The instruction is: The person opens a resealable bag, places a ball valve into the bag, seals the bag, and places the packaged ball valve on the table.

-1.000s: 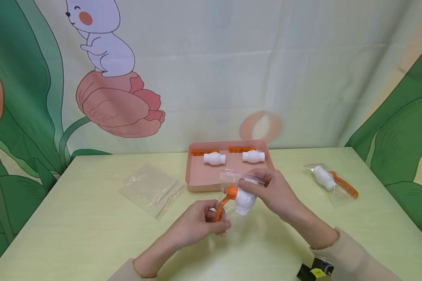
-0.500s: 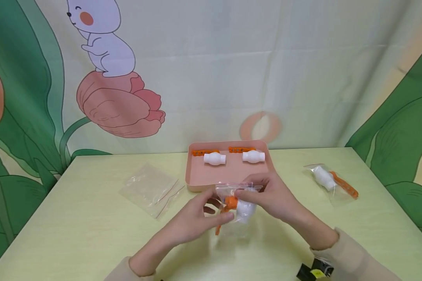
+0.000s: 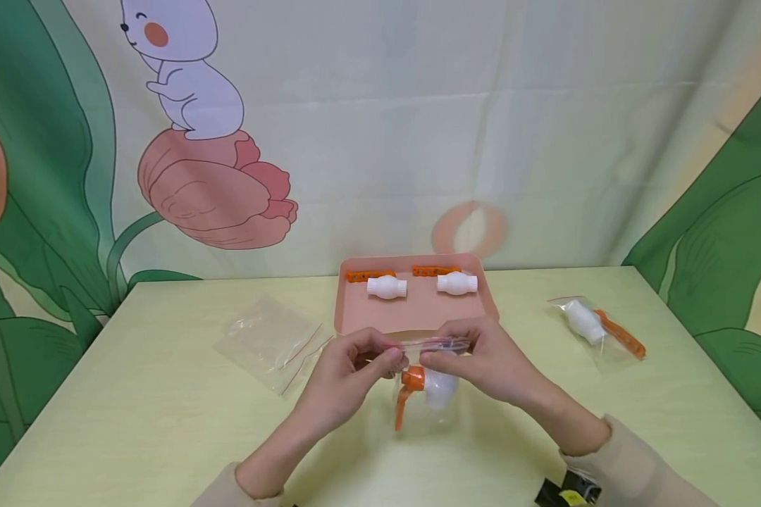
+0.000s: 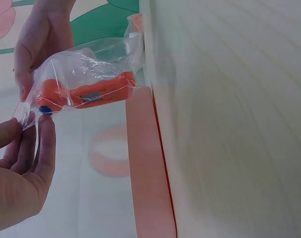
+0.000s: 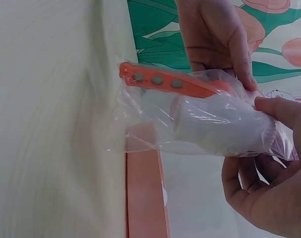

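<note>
Between my hands hangs a clear zip-lock bag [image 3: 447, 419], its zip edge uppermost. Inside are a white bulging plastic piece [image 5: 224, 124] and an orange handle-like piece [image 3: 412, 379] with several round grey spots along one side, seen in the right wrist view. The fingers and thumb of my left hand [image 3: 339, 373] pinch the left end of the zip edge. My right hand [image 3: 491, 359] pinches the right end, thumb in front. A blue spot shows at the top of the orange piece in the left wrist view, close to my left fingers.
Behind the hands a pink tray [image 3: 412, 317] holds two white pieces [image 3: 387, 286] and two orange strips [image 3: 436, 270]. Flat clear bags [image 3: 269, 341] lie to the left. Another filled bag [image 3: 586, 324] lies on the right. A black object [image 3: 569, 489] sits by my right sleeve.
My left hand has moved up from the orange piece at the bag's lower left to the zip edge. The bag has dropped slightly and its top edge now looks pressed together.
</note>
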The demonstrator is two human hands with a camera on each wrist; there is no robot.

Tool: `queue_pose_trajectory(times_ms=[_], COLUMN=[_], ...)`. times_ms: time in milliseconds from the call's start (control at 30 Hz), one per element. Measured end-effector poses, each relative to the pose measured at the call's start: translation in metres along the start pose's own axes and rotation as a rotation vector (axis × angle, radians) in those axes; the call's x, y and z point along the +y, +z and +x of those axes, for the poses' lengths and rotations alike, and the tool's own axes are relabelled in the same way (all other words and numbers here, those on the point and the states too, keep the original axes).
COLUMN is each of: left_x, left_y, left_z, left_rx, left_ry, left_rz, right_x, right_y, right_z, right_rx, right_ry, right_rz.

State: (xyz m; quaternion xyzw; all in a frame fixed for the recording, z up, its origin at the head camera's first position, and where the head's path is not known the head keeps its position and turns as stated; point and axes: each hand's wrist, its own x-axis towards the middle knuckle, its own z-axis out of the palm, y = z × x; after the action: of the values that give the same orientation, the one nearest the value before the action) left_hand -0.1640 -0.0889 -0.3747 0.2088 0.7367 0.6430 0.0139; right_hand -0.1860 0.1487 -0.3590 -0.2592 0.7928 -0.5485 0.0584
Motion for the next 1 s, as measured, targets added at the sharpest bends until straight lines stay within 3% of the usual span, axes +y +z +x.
queue_pose_trajectory(times_ms=[267,567,1000], left_x=[0.005,0.008,0.004], left_y=[0.003,0.002,0.0], left_z=[0.0,0.0,0.004], left_rx=[0.052,0.144,0.153], left_ry=[0.005,-0.06,-0.109], left_rz=[-0.027,-0.061,-0.173], right_x=[0.002,0.005,0.005], right_y=[-0.001,-0.005,-0.011], right_z=[-0.001,-0.004,-0.005], right_rx=[-0.017,0.082,0.141], right_ry=[0.014,0.087,0.065], right_rz=[0.045,0.158,0.245])
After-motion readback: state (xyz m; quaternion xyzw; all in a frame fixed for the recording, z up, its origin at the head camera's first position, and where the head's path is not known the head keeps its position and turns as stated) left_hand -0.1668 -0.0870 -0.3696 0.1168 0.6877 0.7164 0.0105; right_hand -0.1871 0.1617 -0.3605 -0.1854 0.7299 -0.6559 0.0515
